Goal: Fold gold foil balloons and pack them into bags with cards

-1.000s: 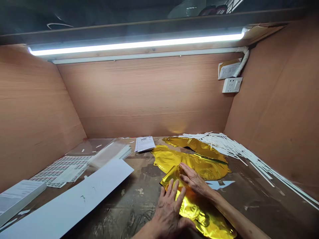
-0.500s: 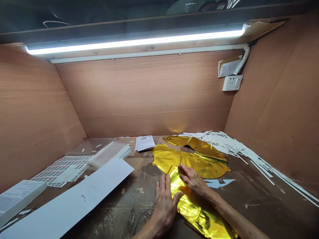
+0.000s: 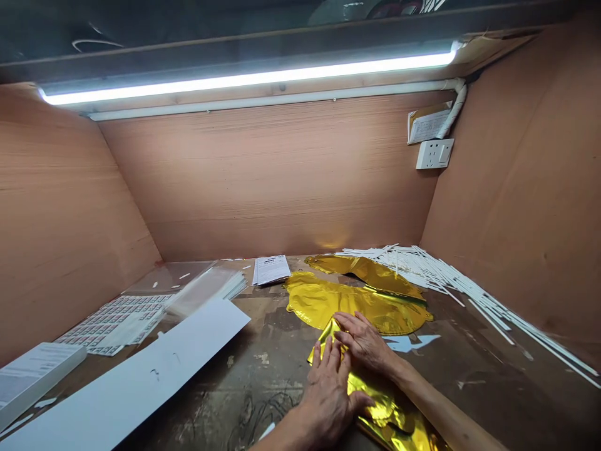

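A shiny gold foil balloon (image 3: 392, 407), flat and folded into a long strip, lies on the table in front of me. My left hand (image 3: 328, 391) rests on its near left side, fingers stretched out and pressed on the foil. Near the strip's far end, my right hand (image 3: 369, 343) lies across the foil, its fingers extended beside the left fingertips. Part of the strip is hidden under both hands. Just beyond it, more flat gold foil balloons (image 3: 347, 304) are spread out, with small tabs at their edges.
Many thin white sticks (image 3: 441, 275) lie along the right wall. On the left are a long white card (image 3: 141, 382), clear plastic sleeves (image 3: 206, 291), sticker sheets (image 3: 117, 319) and a white box (image 3: 40, 376). Printed papers (image 3: 272, 269) sit near the back wall.
My left hand has moved right, farther over the folded foil. My right hand has shifted slightly, and the strip's far end now looks folded over, with its corner more to the left.
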`<state>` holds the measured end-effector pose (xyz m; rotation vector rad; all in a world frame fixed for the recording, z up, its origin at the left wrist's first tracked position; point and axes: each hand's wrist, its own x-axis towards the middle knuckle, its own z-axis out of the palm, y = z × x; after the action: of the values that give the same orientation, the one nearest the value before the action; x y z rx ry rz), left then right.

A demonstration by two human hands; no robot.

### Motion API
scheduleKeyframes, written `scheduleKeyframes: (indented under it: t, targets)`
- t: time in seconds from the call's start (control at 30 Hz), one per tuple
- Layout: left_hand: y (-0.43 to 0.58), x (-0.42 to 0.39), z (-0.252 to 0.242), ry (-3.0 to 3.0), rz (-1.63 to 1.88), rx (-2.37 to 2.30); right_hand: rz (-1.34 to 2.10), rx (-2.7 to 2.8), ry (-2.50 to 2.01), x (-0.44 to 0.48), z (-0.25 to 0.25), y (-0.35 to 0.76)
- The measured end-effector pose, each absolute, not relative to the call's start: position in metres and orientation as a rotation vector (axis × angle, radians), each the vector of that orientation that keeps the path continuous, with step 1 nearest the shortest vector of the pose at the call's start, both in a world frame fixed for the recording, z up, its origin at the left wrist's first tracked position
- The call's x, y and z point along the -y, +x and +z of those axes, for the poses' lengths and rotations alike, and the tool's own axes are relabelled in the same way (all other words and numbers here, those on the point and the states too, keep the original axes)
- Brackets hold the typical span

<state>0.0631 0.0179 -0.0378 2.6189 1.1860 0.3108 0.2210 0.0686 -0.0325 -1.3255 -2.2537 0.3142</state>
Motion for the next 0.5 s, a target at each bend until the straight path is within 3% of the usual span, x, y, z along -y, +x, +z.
scheduleKeyframes:
  t: [0.5]
  targets:
    - [0.052, 0.001, -0.01, 2.746, 0.195, -0.632, 0.318, 2.195, -1.337, -0.074, -0.019, 0.232]
